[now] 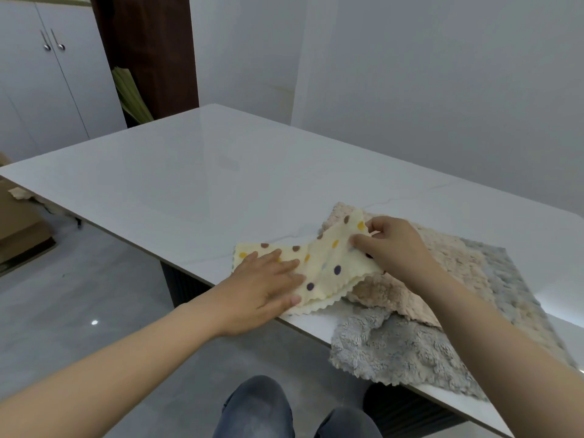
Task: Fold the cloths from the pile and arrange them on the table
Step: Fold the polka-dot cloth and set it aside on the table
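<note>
White table (pixel 221 172): dotted cloth (pixel 328 260), beige cloth (pixel 458 263), grey cloth (pixel 395 346) overhanging edge

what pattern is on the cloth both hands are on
Pale yellow cloth with brown, yellow and purple dots, seen from the head view.

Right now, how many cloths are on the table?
3: a dotted cloth under the left hand, pinched by the right hand; a beige cloth partly under it; a grey cloth lowest, overhanging the near edge. Others may be hidden underneath.
</note>
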